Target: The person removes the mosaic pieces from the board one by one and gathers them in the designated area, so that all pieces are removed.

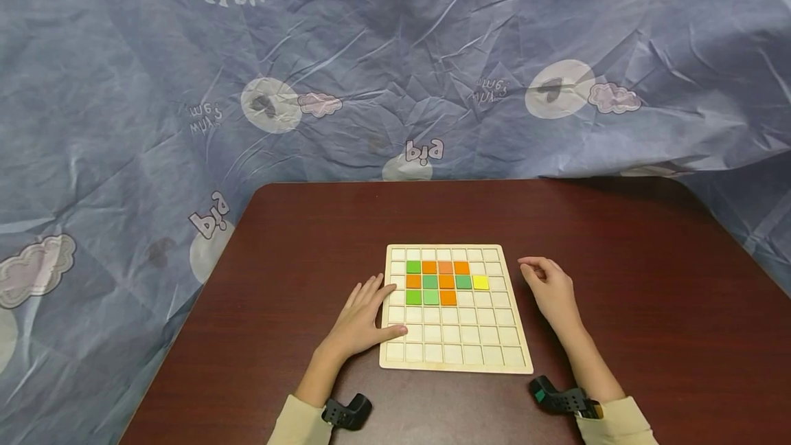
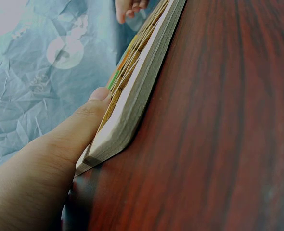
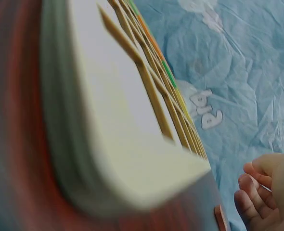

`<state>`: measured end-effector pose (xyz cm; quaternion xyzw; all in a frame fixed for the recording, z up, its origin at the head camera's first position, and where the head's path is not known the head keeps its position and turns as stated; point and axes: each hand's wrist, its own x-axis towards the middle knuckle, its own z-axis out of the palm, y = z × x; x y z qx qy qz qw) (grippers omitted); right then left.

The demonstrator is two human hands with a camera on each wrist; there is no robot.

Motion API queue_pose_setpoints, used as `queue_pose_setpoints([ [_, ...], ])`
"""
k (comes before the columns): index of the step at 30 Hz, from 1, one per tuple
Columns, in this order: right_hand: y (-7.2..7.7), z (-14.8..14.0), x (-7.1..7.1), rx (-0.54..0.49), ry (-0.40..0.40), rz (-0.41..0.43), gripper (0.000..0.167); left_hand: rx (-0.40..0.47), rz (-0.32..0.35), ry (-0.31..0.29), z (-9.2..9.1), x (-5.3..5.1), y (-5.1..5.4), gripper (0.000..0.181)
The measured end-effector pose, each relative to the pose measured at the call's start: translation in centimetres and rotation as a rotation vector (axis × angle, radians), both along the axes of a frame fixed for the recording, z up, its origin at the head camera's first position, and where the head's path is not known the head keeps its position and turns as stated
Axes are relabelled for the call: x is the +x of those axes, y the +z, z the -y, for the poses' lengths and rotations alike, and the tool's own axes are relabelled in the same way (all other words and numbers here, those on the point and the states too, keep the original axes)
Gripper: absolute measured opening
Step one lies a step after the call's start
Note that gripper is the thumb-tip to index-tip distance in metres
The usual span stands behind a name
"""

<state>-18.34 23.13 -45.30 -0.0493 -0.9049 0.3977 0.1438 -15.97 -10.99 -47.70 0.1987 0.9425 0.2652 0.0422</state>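
A pale wooden grid board (image 1: 457,335) lies on the table, with several coloured square tiles in its upper cells. Orange tiles (image 1: 446,281) and green tiles (image 1: 413,297) sit together in three rows. One yellow tile (image 1: 480,283) ends the middle row on the right. My left hand (image 1: 358,321) rests on the board's left edge with its fingers spread, the thumb reaching over the rim. Off the board's right side is my right hand (image 1: 551,290), its fingers loosely bent. In the right wrist view I see nothing held by those fingers (image 3: 248,197).
Dark red-brown table (image 1: 321,225) surrounds the board. Behind it hangs a wrinkled blue cloth (image 1: 371,74) with printed figures. Each wrist wears a black device, one at the left (image 1: 349,412) and one at the right (image 1: 559,398).
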Motion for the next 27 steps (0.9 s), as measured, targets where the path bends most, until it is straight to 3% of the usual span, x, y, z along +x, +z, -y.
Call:
queue_pose_setpoints([
  [14, 0.7, 4.7, -1.5, -0.01, 0.181, 0.043, 0.023, 0.005, -0.005, -0.007, 0.0, 0.1, 0.2, 0.081],
  [27, -0.8, 6.5, -2.8, 0.008, 0.242, 0.04, 0.026, -0.001, -0.016, -0.008, -0.1, 0.0, 0.5, 0.08],
])
